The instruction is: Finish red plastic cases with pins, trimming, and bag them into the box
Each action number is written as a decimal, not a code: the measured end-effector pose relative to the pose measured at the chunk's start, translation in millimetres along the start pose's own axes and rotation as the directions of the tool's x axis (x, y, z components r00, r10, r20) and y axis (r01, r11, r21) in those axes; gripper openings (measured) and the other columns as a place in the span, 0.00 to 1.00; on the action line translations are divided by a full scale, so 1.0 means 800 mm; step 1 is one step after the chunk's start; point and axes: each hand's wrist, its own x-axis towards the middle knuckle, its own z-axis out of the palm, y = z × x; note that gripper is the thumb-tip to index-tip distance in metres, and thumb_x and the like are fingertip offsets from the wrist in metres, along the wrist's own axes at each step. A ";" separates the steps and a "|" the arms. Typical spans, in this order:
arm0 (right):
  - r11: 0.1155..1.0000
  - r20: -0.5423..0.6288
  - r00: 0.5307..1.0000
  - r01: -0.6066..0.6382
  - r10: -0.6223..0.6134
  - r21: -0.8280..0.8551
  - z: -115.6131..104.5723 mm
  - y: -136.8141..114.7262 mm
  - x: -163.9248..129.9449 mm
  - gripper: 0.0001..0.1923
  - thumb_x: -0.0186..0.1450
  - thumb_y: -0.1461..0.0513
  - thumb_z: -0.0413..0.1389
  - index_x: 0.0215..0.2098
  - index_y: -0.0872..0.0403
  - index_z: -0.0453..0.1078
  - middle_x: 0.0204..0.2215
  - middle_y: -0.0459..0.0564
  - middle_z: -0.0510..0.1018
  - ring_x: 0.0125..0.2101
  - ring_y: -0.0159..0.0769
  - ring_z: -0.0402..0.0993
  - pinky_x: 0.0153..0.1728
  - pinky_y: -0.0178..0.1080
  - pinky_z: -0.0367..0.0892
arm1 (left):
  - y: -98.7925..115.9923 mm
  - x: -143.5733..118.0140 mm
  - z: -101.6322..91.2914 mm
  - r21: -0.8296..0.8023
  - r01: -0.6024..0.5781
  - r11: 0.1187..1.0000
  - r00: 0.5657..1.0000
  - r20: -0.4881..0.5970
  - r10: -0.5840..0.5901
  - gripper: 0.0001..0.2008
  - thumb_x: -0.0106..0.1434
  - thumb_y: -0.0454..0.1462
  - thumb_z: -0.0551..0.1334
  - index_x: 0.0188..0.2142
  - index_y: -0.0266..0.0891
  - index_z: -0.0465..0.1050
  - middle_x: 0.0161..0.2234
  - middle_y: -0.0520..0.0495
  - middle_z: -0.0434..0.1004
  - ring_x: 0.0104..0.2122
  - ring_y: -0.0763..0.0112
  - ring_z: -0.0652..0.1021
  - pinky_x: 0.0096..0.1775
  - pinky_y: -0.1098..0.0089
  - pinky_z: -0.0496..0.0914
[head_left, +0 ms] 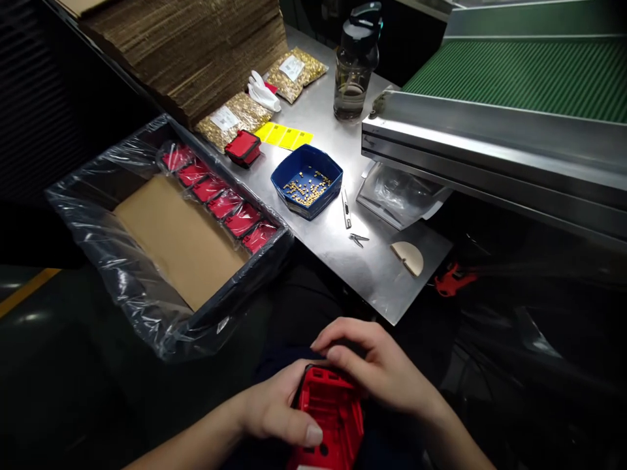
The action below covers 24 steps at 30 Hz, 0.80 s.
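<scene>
the left hand (274,406) has its grip around an open, hollow red plastic housing with a dark edge (337,411), the thumb laid over the near part of its inside. the housing is in the person's lap area, off the grey metal desk (382,284). the right hand (379,365) is bent over the far end, fingers curled; i cannot tell whether its grip is closed on anything, as the palm side is hidden. the step in hand looks like close handling of that far end. a next move there would seem to call for a firm left hold and free right fingertips. beyond, a blue plastic tray (306,158) carries small brass-coloured pieces (313,194), well apart from both hands.
</scene>
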 end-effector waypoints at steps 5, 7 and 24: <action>0.997 0.114 0.993 0.003 -0.012 0.084 0.008 0.007 0.009 0.07 0.70 0.66 0.58 0.41 0.54 0.79 0.38 0.47 0.82 0.40 0.34 0.78 0.43 0.34 0.70 | -0.003 0.012 -0.004 0.031 0.056 0.998 0.998 -0.022 -0.055 0.32 0.52 0.46 0.74 0.53 0.30 0.78 0.46 0.35 0.82 0.42 0.57 0.81 0.44 0.66 0.76; 0.987 0.145 0.989 -0.022 -0.001 0.158 0.004 0.020 0.014 0.05 0.70 0.63 0.60 0.41 0.55 0.78 0.38 0.48 0.81 0.39 0.35 0.77 0.42 0.35 0.70 | -0.003 0.014 -0.004 0.026 0.060 0.998 0.998 0.002 -0.060 0.34 0.52 0.47 0.73 0.55 0.31 0.77 0.49 0.34 0.81 0.45 0.55 0.81 0.46 0.63 0.76; 0.951 0.326 0.930 -0.067 0.169 -0.302 -0.045 -0.028 0.014 0.07 0.67 0.62 0.59 0.37 0.55 0.80 0.31 0.45 0.83 0.29 0.30 0.76 0.29 0.30 0.65 | 0.018 0.034 0.017 0.235 0.093 0.967 0.993 0.050 -0.108 0.20 0.56 0.47 0.70 0.42 0.34 0.77 0.33 0.48 0.75 0.31 0.69 0.73 0.33 0.73 0.69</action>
